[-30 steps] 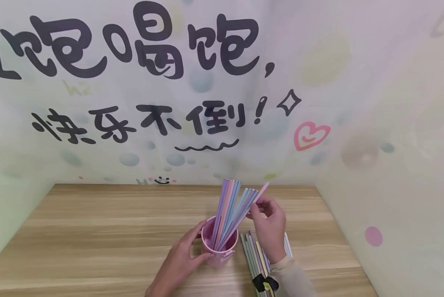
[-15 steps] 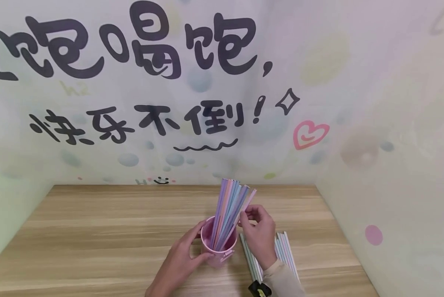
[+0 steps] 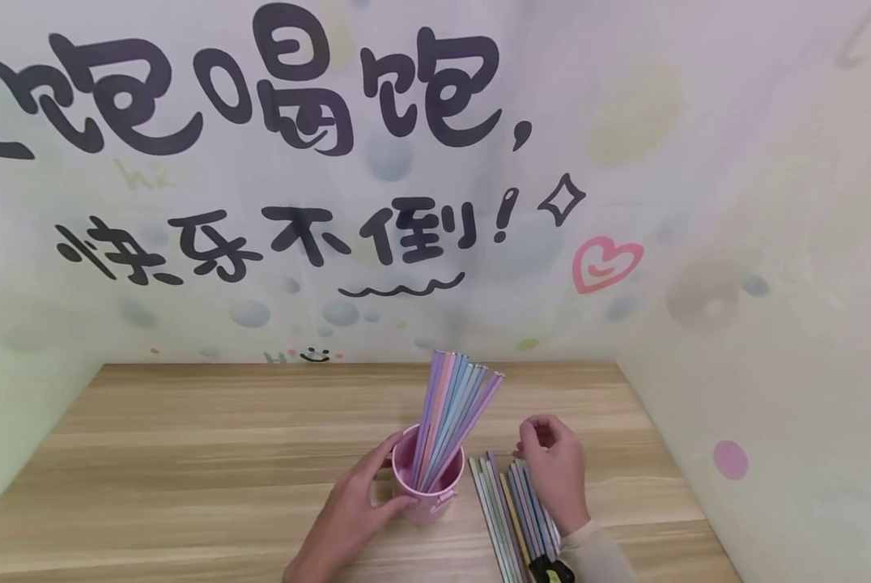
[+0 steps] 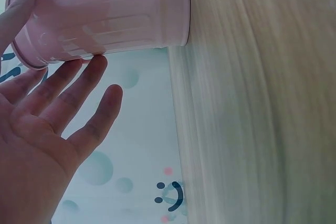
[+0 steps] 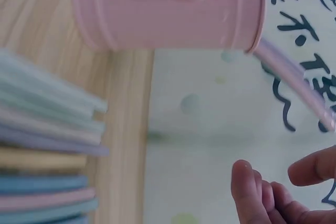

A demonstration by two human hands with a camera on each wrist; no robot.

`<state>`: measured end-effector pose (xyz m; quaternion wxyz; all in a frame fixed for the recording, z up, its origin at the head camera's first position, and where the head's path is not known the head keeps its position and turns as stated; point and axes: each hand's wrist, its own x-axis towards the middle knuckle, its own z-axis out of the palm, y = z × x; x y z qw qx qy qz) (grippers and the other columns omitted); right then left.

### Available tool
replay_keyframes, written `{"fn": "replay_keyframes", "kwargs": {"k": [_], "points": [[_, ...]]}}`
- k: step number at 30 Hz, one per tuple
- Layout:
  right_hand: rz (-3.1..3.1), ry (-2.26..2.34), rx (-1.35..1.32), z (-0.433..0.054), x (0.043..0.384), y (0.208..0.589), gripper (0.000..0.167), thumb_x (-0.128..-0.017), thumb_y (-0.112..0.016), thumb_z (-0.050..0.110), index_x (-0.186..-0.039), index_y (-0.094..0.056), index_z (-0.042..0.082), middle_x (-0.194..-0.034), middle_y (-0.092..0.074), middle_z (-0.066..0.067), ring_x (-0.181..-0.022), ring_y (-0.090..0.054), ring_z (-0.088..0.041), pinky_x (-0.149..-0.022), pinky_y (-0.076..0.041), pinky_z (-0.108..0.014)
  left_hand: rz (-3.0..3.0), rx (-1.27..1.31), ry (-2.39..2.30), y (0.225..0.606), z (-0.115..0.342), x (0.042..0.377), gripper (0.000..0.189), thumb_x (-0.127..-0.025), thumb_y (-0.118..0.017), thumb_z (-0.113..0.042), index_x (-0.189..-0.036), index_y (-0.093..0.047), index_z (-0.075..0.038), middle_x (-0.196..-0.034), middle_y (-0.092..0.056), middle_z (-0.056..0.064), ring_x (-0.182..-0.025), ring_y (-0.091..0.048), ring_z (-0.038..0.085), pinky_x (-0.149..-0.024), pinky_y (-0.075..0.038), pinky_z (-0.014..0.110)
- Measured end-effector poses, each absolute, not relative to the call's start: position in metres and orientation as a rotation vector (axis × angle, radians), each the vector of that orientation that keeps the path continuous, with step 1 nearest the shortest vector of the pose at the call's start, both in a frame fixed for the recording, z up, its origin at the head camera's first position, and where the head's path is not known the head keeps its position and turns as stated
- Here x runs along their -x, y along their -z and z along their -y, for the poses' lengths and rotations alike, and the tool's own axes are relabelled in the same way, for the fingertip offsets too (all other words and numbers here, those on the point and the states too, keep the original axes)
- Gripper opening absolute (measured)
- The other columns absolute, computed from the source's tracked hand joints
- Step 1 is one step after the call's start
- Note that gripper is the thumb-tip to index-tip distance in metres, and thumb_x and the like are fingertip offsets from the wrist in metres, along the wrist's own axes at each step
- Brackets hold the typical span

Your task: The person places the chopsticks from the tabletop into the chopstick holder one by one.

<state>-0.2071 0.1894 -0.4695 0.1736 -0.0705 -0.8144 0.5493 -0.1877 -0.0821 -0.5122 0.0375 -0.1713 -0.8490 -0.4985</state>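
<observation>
Now, from the head, the right hand (image 3: 556, 474) has left the leaning sticks (image 3: 446, 417) in the pink pail (image 3: 428, 508), likely one more placed; the table's (image 3: 224, 453) far edge stands apart. Left wrist: the left hand (image 4: 39, 135) holds the pail between thumb and fingers. Right wrist: thumb and fingertips part, gripping nothing; a gap separates pail and loose sticks (image 5: 42, 184) rightward.

Head cam high, fwd/down; wrist cams near; pink cup (image 4: 110, 11) common
</observation>
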Motion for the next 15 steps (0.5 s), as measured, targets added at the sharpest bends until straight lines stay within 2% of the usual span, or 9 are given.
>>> {"fn": "replay_keyframes", "kwargs": {"k": [5, 10, 15], "points": [[2.513, -1.389, 0.308, -0.218, 0.203, 0.485, 0.019, -0.1, -0.059, 0.014, -0.102, -0.067, -0.004, -0.089, -0.067, -0.017, -0.075, -0.067, -0.024, -0.06, -0.058, -0.021, 2.6, 0.524, 1.553, 0.512, 0.082, 0.188, 0.085, -0.08, -0.083, -0.031, -0.15, -0.037, -0.045, -0.137, -0.058, -0.012, -0.117, -0.058, 0.007, -0.102, -0.049, 0.044], [2.643, -1.268, 0.381, -0.243, 0.2, 0.499, 0.023, -0.1, -0.061, 0.02, -0.101, -0.067, -0.002, -0.088, -0.068, -0.014, -0.073, -0.065, -0.018, -0.059, -0.056, -0.021, 2.583, 0.539, 1.574, 0.513, 0.083, 0.188, 0.086, -0.079, -0.084, -0.028, -0.15, -0.037, -0.045, -0.137, -0.058, -0.01, -0.117, -0.058, 0.009, -0.102, -0.05, 0.044], [2.761, -1.175, 0.439, -0.26, 0.195, 0.508, 0.025, -0.098, -0.062, 0.019, -0.102, -0.067, -0.005, -0.086, -0.066, -0.011, -0.073, -0.061, -0.017, -0.057, -0.054, -0.024, 2.583, 0.545, 1.563, 0.513, 0.083, 0.188, 0.087, -0.079, -0.083, -0.029, -0.15, -0.036, -0.044, -0.136, -0.06, -0.007, -0.118, -0.059, 0.012, -0.102, -0.049, 0.044]]}}
